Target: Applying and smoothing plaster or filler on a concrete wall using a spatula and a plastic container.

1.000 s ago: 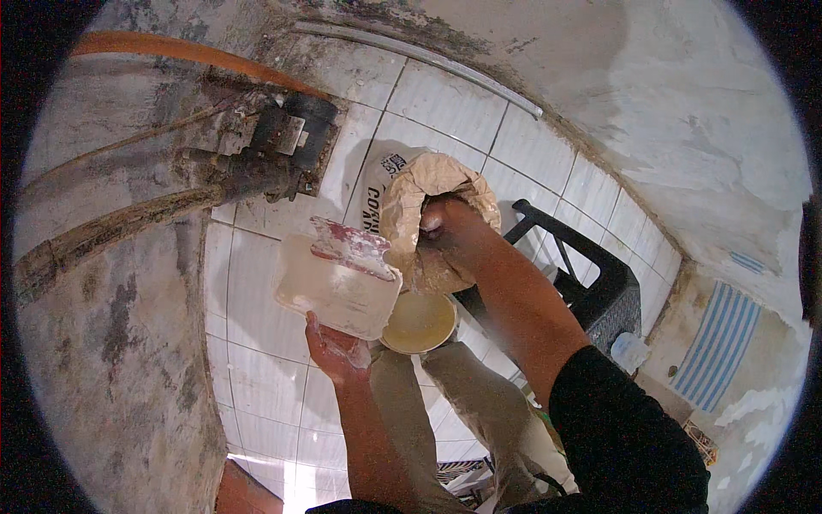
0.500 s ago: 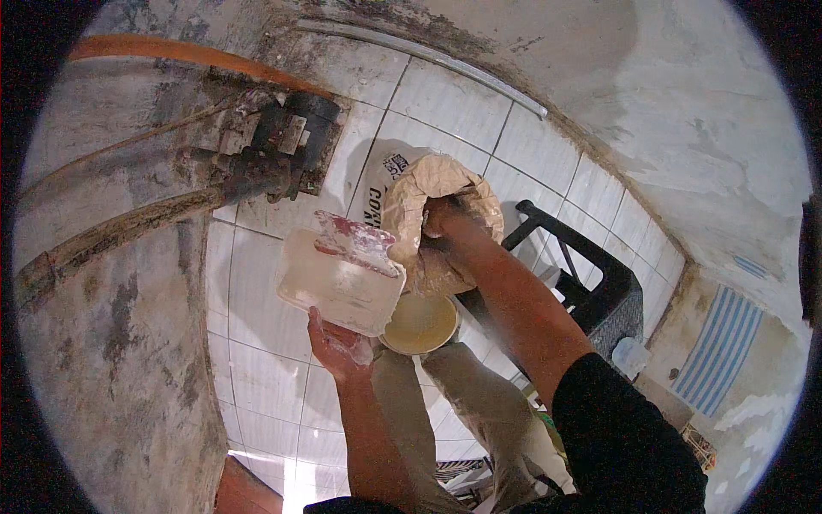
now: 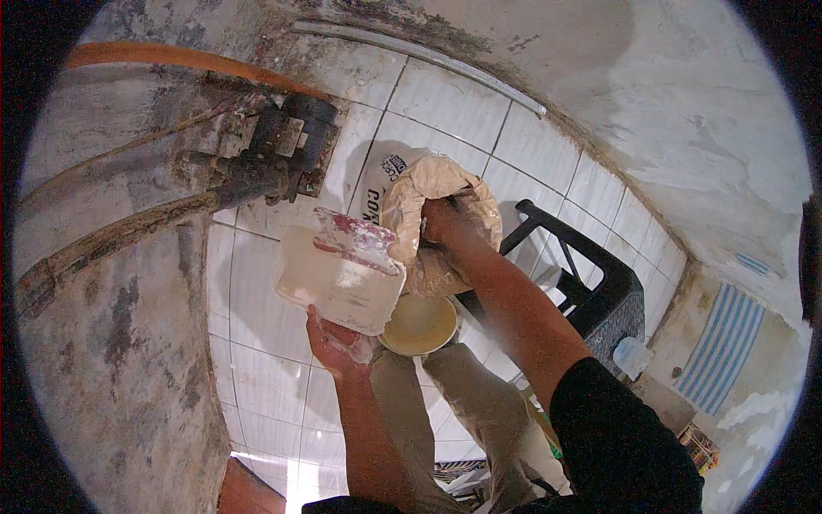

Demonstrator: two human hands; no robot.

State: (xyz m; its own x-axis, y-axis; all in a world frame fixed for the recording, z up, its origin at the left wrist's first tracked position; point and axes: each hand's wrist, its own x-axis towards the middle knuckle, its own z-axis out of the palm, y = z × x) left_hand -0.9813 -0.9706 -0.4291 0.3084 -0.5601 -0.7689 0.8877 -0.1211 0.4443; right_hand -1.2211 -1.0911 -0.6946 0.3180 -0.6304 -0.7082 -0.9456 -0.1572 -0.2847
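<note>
My left hand (image 3: 341,343) grips the near edge of a whitish translucent plastic tub (image 3: 330,287). Across the tub's far side lies a flat red piece (image 3: 355,240) smeared with white, perhaps a scraper. To the right of the tub stands an open brown paper sack (image 3: 437,270) with its rim rolled down. My right hand (image 3: 443,221) reaches into the sack's mouth, and its fingers are hidden inside. Just below the sack, between my knees, sits a round bucket (image 3: 419,325) with a pale yellowish inside.
A black plastic step stool (image 3: 608,300) stands right of the sack. At the left wall there is a dirty pump (image 3: 282,150) with a thick pipe (image 3: 128,230). White floor tiles (image 3: 445,94) meet stained walls, and a striped blue cloth (image 3: 722,347) shows at the right.
My right hand stays in the sack, with only a slight shift of the forearm. The tub in my left hand has hardly moved.
</note>
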